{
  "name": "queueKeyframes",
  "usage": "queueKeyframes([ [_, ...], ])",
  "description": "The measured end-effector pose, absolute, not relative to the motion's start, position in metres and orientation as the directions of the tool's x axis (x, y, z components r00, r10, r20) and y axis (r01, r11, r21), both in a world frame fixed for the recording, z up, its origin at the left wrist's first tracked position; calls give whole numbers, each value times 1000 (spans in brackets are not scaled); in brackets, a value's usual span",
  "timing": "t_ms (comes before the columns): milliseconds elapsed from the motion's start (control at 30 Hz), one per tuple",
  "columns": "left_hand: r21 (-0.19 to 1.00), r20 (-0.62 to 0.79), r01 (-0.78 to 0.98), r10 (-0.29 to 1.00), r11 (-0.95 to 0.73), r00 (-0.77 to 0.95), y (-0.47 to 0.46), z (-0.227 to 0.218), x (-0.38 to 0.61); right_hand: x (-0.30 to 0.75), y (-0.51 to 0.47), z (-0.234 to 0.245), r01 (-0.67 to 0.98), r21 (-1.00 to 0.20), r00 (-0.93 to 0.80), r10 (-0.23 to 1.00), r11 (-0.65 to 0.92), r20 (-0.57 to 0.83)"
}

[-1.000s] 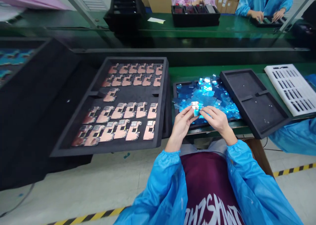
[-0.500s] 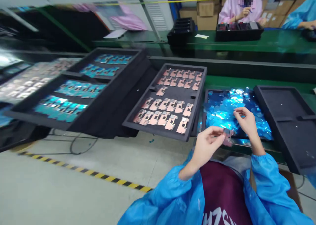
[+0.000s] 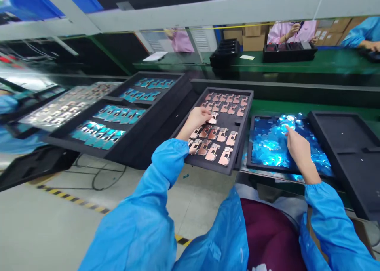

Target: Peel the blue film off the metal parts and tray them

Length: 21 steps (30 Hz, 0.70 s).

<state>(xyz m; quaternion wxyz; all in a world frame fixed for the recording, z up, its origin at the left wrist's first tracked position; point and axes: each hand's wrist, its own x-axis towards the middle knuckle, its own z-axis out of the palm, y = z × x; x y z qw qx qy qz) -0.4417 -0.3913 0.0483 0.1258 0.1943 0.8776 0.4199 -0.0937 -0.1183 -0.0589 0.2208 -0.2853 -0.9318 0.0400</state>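
Circuit board (image 3: pixel 213 118), pinched by an edge in the grip of the left hand (image 3: pixel 196 120). Was held low at the middle strip of the black tray (image 3: pixel 250 100), between the top rows and the bottom rows of pink boards (image 3: pixel 210 156). Could not tell about touching the tray floor.

One second ago, was held in both hands over the pile of blue film (image 3: pixel 273 144), with some blue showing on it. Half a second later, was in just the left hand, by the near edge of the pile. Then went left, away from the pile and across to the tray. Came to a bare spot in that middle strip, looking pale and pinkish, with no blue to be seen on it.

Stayed behind over the film with the right hand (image 3: pixel 299 148), well apart from the left one. Could not see well into the right grip, so could not tell about any film in there.

Looked like a step ahead: finished at the film pile with this board, most likely, and almost in place among the pink ones. Called for gentle fingers, perhaps, with other boards so near.
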Motion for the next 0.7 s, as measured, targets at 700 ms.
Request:
queueKeyframes([
  [700, 334, 421, 776, 652, 535, -630, -454, 96, -409, -128, -104, -77, 637, -452, -607, 768, 625, 205],
])
